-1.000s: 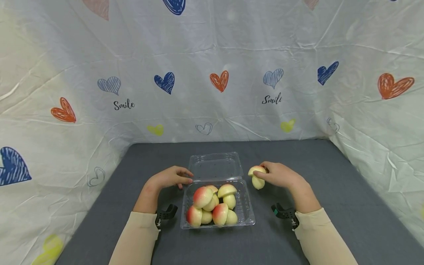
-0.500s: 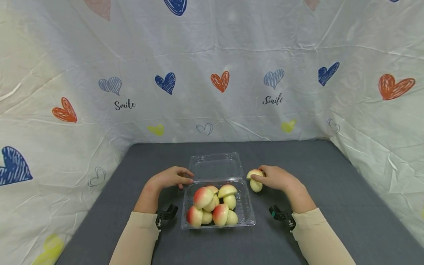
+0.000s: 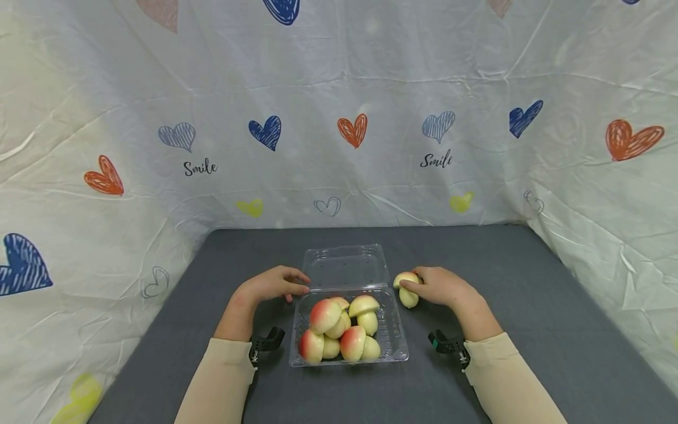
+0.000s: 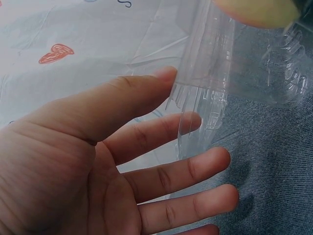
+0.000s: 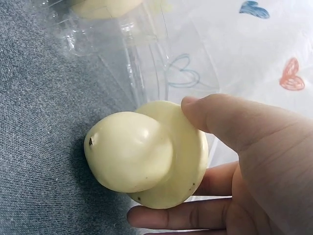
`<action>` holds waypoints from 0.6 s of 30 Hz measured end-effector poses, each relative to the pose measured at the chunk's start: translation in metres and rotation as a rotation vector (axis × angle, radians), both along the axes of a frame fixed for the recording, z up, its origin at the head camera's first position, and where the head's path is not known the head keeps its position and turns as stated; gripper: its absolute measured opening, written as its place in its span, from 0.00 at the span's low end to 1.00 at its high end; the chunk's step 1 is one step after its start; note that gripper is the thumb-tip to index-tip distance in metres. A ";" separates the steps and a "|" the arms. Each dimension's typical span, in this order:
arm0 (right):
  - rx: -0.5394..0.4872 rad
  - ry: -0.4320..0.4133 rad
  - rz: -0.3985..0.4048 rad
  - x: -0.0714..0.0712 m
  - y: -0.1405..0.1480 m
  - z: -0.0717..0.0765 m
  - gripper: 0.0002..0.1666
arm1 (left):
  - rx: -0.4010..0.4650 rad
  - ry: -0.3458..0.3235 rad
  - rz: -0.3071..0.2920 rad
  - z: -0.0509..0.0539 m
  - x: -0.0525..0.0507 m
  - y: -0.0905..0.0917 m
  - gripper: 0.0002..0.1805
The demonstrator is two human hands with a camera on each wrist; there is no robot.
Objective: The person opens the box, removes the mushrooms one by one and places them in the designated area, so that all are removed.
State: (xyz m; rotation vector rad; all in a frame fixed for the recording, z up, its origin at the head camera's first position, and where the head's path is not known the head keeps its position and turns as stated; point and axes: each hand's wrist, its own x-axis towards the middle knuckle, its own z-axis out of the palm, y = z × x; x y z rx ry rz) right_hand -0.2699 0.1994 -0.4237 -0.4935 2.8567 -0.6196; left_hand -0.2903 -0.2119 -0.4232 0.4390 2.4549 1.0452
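A clear plastic box with its lid folded back holds several mushroom-shaped pieces, cream with red patches. At the box's back left corner is my left hand; in the left wrist view its thumb touches the plastic edge, the other fingers spread and nearly straight. Just right of the box, my right hand grips another mushroom piece by its cap. The right wrist view shows that piece with its pale stem facing left, thumb on the cap and fingers behind.
A dark grey cloth covers the table. Behind it and at both sides hangs a white curtain printed with hearts. The raised box wall lies between the right-hand piece and the pieces inside.
My right hand has moved a little left and toward the near side with the mushroom piece, closer to the box. The left hand and the box have stayed in place.
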 end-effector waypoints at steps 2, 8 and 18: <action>0.002 0.011 0.001 0.000 0.000 0.000 0.37 | -0.003 -0.001 0.005 0.000 0.000 0.000 0.24; 0.013 0.041 0.004 0.002 0.000 0.003 0.36 | -0.002 0.000 0.009 -0.001 0.000 0.000 0.24; 0.015 0.098 -0.008 0.012 -0.004 0.020 0.43 | 0.011 -0.002 0.007 0.000 0.001 0.000 0.25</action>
